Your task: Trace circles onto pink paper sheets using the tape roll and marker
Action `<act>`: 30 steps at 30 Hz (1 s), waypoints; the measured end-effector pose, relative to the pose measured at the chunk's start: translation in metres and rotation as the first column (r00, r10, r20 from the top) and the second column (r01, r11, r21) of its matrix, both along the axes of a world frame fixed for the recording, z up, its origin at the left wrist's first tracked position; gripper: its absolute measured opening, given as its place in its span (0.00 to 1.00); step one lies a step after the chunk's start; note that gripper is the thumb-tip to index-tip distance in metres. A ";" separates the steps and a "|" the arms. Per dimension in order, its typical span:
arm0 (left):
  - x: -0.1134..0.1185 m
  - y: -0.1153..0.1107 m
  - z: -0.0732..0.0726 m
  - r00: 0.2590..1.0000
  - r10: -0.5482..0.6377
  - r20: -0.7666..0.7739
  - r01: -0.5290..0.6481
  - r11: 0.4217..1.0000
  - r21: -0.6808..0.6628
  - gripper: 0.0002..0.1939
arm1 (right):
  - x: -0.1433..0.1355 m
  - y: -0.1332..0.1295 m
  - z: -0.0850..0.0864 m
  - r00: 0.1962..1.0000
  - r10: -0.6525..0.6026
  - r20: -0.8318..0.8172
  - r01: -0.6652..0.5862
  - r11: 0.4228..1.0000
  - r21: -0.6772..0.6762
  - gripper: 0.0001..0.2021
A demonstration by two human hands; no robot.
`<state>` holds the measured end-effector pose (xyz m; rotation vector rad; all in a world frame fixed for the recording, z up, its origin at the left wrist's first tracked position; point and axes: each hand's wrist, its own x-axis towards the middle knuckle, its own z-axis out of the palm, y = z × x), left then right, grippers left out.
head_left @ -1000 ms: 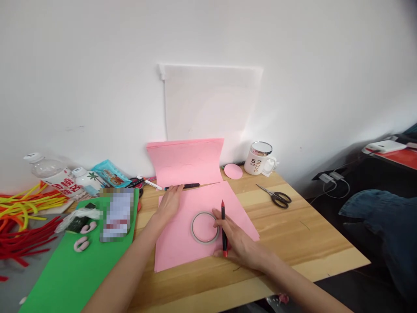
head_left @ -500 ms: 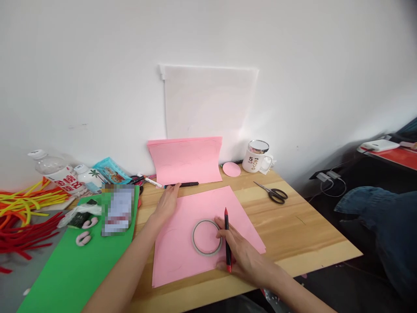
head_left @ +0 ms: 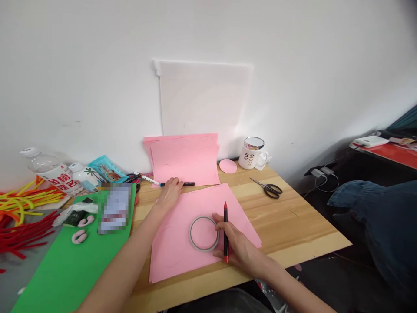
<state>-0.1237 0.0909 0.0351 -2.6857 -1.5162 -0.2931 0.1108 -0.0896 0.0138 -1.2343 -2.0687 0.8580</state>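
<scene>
Pink paper sheets (head_left: 182,243) lie stacked on the wooden table. A tape ring (head_left: 191,234) rests flat on them, touched at its right side by my right hand (head_left: 237,245), which also holds a black marker with red ends (head_left: 226,232). At the stack's far left edge, my left hand (head_left: 171,192) is at a black marker (head_left: 189,184) lying before more pink sheets (head_left: 185,161) that lean against the wall. Its fingers are bent over the marker; whether they grip it is unclear.
Scissors (head_left: 272,190), a white mug (head_left: 249,155) and a pink paper circle (head_left: 228,166) are at the back right. On the left are green paper (head_left: 68,269), a bottle (head_left: 48,169), a blue packet (head_left: 107,168) and red strips (head_left: 22,234).
A pink sheet at the back has slid forward and down, its edge nearer the stack. My left hand has shifted slightly right along the marker. The view has shifted a little.
</scene>
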 end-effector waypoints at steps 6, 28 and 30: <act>0.020 0.016 0.005 0.990 -0.037 -0.139 0.039 0.999 0.009 0.10 | 0.000 0.000 0.001 1.000 -0.010 -0.012 0.009 1.000 -0.016 0.21; 0.031 0.043 -0.002 0.984 0.067 -0.166 -0.051 0.994 0.101 0.15 | -0.001 0.002 0.002 1.000 -0.008 0.019 0.006 0.998 0.056 0.21; 0.029 0.041 -0.004 0.987 0.049 -0.150 -0.033 0.994 0.102 0.14 | -0.001 0.001 0.000 1.000 -0.006 0.021 0.005 0.998 0.060 0.21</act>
